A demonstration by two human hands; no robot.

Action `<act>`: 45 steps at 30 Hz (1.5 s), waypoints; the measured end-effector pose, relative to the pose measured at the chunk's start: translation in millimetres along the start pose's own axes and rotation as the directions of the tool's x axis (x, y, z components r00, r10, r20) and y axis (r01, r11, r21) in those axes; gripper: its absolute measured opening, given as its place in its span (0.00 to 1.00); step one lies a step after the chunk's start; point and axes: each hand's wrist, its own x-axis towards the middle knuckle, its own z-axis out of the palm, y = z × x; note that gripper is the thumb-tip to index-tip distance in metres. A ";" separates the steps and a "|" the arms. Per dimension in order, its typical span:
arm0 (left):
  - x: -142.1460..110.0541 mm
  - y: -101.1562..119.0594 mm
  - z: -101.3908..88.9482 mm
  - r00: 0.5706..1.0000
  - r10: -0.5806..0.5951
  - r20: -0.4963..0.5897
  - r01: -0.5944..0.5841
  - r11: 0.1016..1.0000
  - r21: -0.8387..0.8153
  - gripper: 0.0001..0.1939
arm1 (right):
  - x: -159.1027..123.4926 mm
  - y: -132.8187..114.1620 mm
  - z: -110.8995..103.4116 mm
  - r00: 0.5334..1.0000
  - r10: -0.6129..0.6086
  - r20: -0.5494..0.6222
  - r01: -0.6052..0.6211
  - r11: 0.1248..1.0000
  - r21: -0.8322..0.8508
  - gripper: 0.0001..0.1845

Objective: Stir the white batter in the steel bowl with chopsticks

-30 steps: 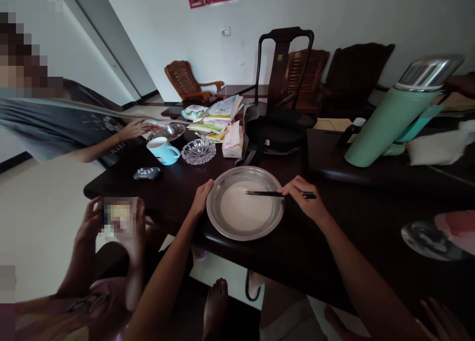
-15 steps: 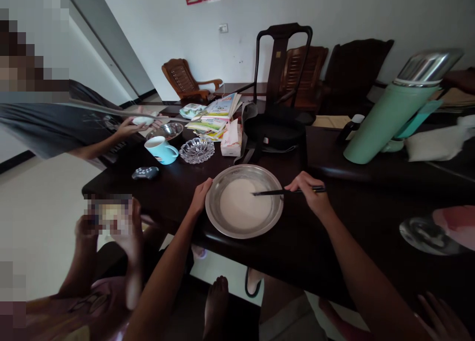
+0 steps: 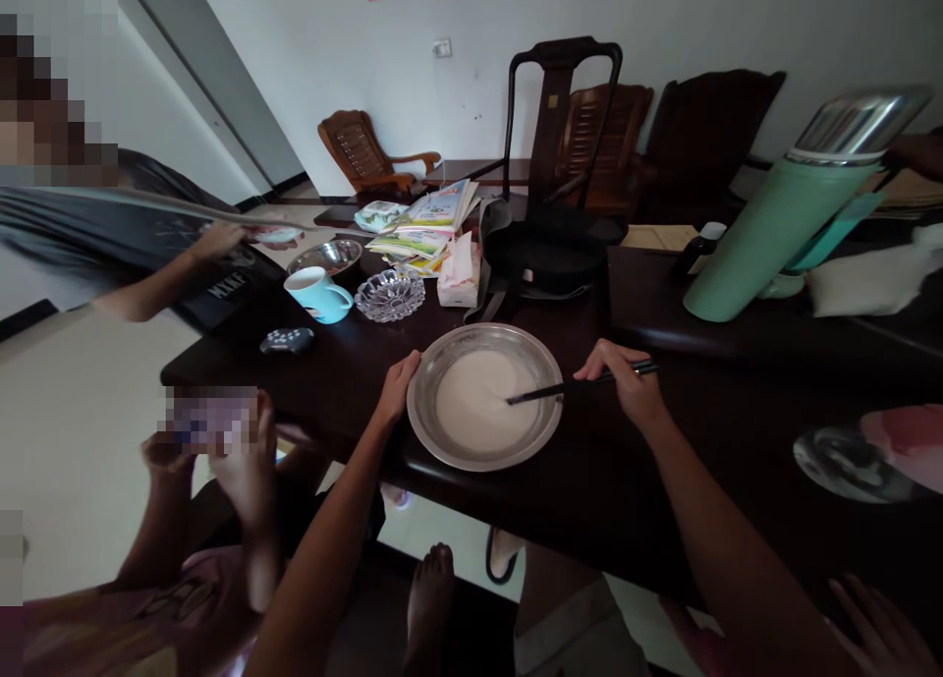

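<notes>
A round metal basin [image 3: 431,439] holding a white batter [image 3: 477,407] sits near the front edge of the dark table [image 3: 663,461]. My left hand [image 3: 399,386] is closed over the basin's left rim. My right hand [image 3: 626,382], just right of the basin, is pinched on a pair of dark chopsticks [image 3: 567,388] whose tips dip into the batter at its right side.
Behind the basin stand a blue mug [image 3: 316,295], a glass ashtray [image 3: 391,295], a small steel bowl [image 3: 329,256], books [image 3: 427,227], a black bag [image 3: 545,256] and a green thermos [image 3: 781,220]. A game controller [image 3: 287,340] lies left. One person sits lower left, another reaches in at left.
My right hand has drawn back to the right and the chopstick tips have swept from the batter's upper middle down to its right side. The person at left has pulled a hand away from the steel bowl.
</notes>
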 end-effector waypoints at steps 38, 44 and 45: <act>-0.3 0.0 1.0 1.000 0.005 -0.005 -0.005 1.000 0.018 0.37 | -1.7 4.7 -1.3 0.997 -0.071 0.005 0.071 0.997 -0.011 0.25; 0.4 -0.5 -0.6 1.000 0.004 -0.018 -0.003 0.998 0.056 0.38 | -4.5 0.9 11.9 0.967 -0.014 0.255 0.027 0.999 -0.047 0.22; 0.1 -0.1 -0.8 1.000 0.008 -0.017 -0.007 0.998 0.060 0.38 | -4.4 0.6 13.6 0.961 -0.018 0.276 0.047 0.994 -0.099 0.20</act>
